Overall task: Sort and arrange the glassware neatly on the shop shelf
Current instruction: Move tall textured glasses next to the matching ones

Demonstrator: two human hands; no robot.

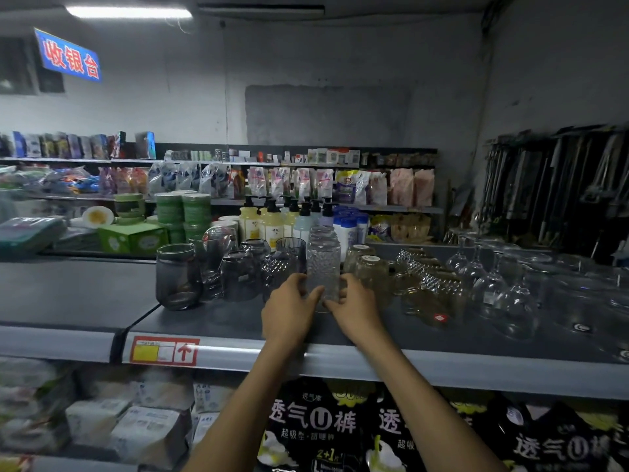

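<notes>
Grey metal shelf [218, 321], one tier, carrying glassware across its middle and right. One stack of textured clear tumblers [323, 264] stands upright at centre; how many are nested cannot be told. One smoky grey jar [178, 275] stands at the group's left end. Two grips: left grip [289, 311] and right grip [354, 311] clasp the stack's base from either side. One red-framed price label [164, 351] sits on the shelf edge.

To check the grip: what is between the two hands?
In the head view, a tall clear textured glass stands between the left hand and the right hand; both hold its base.
</notes>
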